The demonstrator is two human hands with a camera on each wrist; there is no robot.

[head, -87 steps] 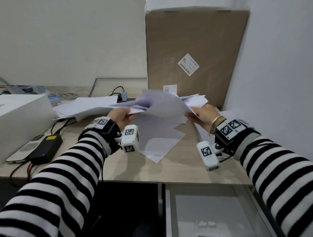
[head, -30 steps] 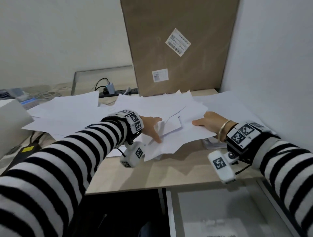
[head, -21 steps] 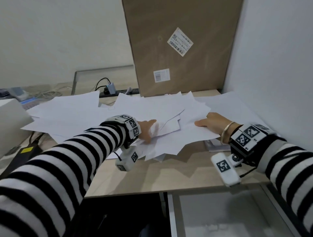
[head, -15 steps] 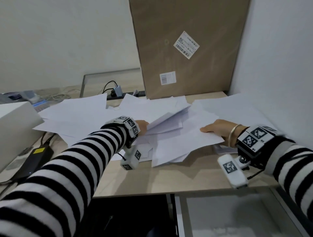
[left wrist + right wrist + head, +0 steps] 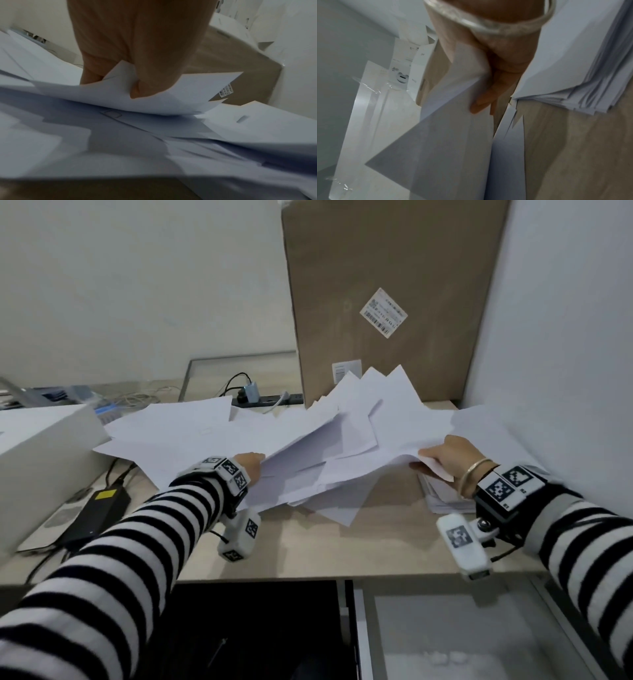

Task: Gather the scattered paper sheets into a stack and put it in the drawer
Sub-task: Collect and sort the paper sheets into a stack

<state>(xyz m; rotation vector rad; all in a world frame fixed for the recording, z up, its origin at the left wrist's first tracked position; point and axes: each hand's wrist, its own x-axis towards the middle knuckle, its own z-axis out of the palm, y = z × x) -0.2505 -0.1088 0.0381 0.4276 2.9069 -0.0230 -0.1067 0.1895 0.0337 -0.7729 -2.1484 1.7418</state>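
We grip the loose fan of white paper sheets (image 5: 342, 446) at both ends, left hand (image 5: 251, 465) at nine o'clock, right hand (image 5: 445, 457) at three, fingers pinching. Its long axis runs across the pale wooden counter (image 5: 342, 549); the grey drawer (image 5: 445, 638), seemingly open, lies at six.

No wording reads clearly from where I stand: the cardboard box (image 5: 394, 302) before me carries a white shipping label (image 5: 383, 312) with barcodes and a smaller barcode sticker (image 5: 346, 371), their print too small to make out.
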